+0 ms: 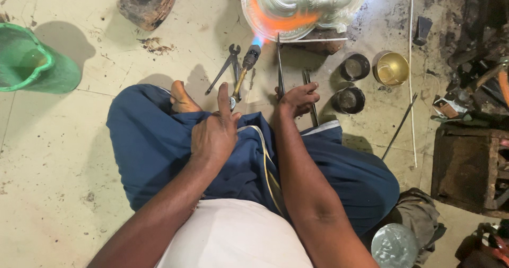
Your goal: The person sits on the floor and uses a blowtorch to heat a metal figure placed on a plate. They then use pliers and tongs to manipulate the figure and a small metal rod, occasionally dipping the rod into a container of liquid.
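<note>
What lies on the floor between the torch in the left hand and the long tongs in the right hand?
In the head view the floor between the torch and the tongs is bare, stained concrete. Pliers lie outside it, left of the torch.

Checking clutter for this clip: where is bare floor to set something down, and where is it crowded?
Bare floor lies between the green bucket and the person's blue-clad knee, and below the bucket. It is crowded ahead of the hands, around the torch, pliers, small bowls and silver piece, and by the right-side tools.

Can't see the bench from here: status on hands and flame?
Left hand grips torch, flame on silver piece. Right hand holds long tongs at its edge. Pliers beside torch, clear.
</note>
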Available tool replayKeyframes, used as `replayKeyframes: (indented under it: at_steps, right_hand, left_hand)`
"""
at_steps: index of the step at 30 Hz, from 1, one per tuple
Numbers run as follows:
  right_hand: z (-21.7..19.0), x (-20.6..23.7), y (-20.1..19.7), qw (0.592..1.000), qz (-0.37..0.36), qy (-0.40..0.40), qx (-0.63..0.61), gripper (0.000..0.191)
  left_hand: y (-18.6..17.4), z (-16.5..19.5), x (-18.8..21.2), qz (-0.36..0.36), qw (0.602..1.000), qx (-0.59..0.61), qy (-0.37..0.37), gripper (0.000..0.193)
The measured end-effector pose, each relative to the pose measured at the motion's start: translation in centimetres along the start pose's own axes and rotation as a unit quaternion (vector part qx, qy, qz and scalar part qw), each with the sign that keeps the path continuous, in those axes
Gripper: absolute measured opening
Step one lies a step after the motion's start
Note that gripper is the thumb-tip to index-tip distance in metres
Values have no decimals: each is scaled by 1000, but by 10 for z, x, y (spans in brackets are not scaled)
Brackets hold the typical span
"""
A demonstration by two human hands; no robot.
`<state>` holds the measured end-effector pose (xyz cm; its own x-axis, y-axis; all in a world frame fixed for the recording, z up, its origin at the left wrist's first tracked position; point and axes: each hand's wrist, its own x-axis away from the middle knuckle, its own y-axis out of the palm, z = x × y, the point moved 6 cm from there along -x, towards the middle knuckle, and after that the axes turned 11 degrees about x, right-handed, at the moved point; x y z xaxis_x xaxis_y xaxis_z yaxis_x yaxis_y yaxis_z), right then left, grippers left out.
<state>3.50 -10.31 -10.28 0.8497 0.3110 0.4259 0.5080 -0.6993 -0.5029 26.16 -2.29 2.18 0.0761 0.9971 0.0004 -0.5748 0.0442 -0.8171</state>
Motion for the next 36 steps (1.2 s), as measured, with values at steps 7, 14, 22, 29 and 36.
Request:
replayKeyframes:
  at_steps: [7,14,22,29,36]
  right_hand:
    - [5,-3,5,1000,-12,19,-13,60]
    - [23,-27,18,998,32,-16,44,62]
    - [17,-9,16,998,-40,37,-33,57]
    - [7,-4,6,998,21,-4,51,61]
    - [22,-16,17,1000,1,14,23,61]
  left_hand:
    - [-4,0,-1,8,1000,12,2,82]
    - [-4,-2,-1,-5,1000,3,-10,81]
    - [-2,-5,0,-21,1000,17,-10,81]
    - [-3,-6,1,-1,1000,18,-5,81]
    - [-2,-7,1,-9,1000,15,-6,81]
